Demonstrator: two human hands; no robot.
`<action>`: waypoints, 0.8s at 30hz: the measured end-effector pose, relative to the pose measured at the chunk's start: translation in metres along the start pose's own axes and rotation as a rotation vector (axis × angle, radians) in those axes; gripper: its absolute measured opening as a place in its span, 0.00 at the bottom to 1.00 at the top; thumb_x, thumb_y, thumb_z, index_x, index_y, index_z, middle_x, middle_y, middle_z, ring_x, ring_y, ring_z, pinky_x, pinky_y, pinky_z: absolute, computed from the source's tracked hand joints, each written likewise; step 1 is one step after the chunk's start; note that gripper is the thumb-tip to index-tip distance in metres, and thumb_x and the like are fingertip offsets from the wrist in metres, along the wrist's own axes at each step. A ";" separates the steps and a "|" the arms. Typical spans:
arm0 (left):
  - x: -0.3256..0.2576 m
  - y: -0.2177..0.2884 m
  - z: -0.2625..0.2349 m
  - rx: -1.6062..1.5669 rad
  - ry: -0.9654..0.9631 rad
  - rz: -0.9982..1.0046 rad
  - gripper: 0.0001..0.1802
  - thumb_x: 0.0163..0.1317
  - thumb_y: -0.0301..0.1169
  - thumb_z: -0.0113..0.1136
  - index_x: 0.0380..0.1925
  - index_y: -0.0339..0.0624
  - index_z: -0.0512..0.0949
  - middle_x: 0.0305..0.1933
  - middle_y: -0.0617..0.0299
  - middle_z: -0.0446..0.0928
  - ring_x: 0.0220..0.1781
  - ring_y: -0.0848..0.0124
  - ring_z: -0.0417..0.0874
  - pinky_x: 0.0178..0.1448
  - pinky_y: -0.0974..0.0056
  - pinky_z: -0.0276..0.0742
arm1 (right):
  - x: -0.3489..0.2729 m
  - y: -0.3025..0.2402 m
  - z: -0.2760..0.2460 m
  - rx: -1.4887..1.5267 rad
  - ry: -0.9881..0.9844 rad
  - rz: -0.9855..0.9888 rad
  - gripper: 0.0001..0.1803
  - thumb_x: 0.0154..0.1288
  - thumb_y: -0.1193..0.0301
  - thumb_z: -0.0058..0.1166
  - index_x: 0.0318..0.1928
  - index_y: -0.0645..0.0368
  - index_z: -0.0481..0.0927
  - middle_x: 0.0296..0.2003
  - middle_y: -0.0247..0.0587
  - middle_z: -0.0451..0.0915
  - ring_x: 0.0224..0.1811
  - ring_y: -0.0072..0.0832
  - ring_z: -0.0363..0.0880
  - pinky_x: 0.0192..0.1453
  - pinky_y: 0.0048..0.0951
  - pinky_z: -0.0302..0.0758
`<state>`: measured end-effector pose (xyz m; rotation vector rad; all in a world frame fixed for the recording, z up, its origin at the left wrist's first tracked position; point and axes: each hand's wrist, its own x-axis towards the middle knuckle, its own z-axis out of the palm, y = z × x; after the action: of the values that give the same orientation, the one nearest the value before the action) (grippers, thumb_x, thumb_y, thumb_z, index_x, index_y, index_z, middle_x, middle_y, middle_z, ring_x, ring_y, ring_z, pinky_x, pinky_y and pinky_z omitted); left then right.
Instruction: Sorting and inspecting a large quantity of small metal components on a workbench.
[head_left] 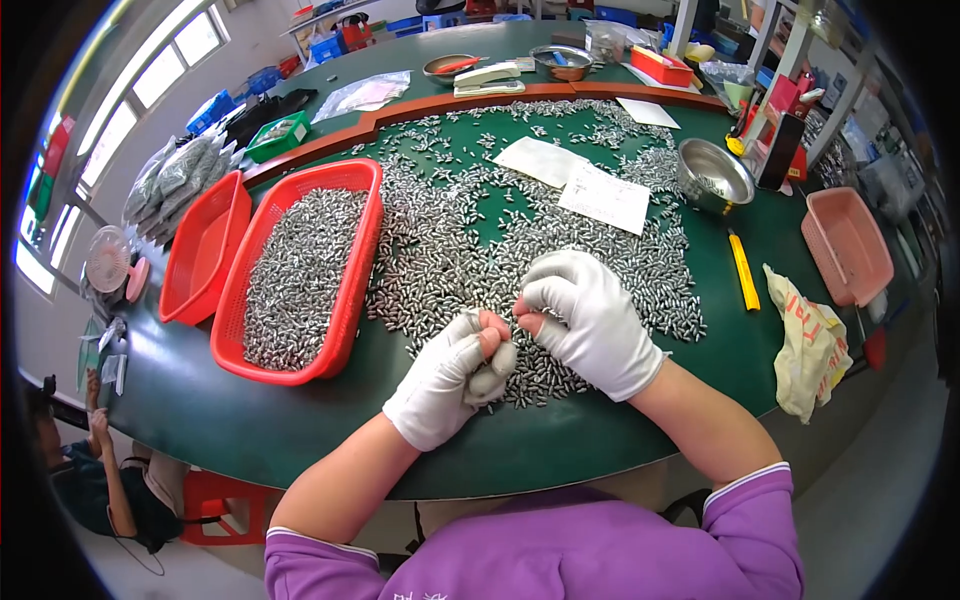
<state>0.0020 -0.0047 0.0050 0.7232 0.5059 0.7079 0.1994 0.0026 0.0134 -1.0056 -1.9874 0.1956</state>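
Observation:
Both my hands wear white gloves with bare fingertips, close together over a wide spread of small silver metal parts point(430, 260). My left hand point(455, 375) is closed, thumb and forefinger pinched, the other fingers curled in. Just right of it, my right hand point(590, 320) also pinches thumb against forefinger. Whatever lies between either hand's fingertips is too small to make out. To the left stands a red plastic basket point(366, 250) heaped with the same silver parts. White paper slips point(605, 198) lie on the spread beyond my hands.
An empty red basket point(205, 250) adjoins the full one. At right are a metal bowl point(715, 170), a yellow cutter knife point(743, 270), a pink basket point(848, 245) and a crumpled yellowish bag point(805, 345). A wooden strip point(340, 137) edges the spread. Another person point(110, 480) sits at lower left.

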 end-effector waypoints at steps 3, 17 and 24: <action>-0.002 0.001 0.003 0.064 -0.017 -0.009 0.12 0.68 0.39 0.54 0.39 0.44 0.67 0.25 0.68 0.66 0.19 0.82 0.57 0.24 0.75 0.52 | -0.003 -0.003 0.002 0.065 0.004 -0.031 0.08 0.48 0.73 0.64 0.31 0.56 0.80 0.36 0.38 0.78 0.42 0.38 0.76 0.47 0.37 0.74; -0.004 0.002 0.011 0.160 0.062 -0.029 0.14 0.67 0.43 0.56 0.40 0.46 0.70 0.22 0.70 0.64 0.18 0.82 0.54 0.23 0.74 0.49 | -0.006 -0.004 0.003 0.218 0.056 0.007 0.08 0.50 0.73 0.64 0.34 0.55 0.81 0.35 0.39 0.79 0.38 0.38 0.78 0.42 0.35 0.76; -0.002 -0.002 0.003 0.172 0.025 0.027 0.16 0.69 0.45 0.51 0.41 0.44 0.69 0.26 0.67 0.70 0.19 0.82 0.58 0.23 0.75 0.53 | 0.001 -0.008 -0.003 0.179 0.039 -0.135 0.09 0.50 0.75 0.63 0.35 0.56 0.81 0.34 0.39 0.79 0.36 0.39 0.78 0.40 0.36 0.77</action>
<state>0.0030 -0.0086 0.0055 0.8848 0.5856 0.7046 0.1969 -0.0033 0.0198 -0.7532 -1.9559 0.2727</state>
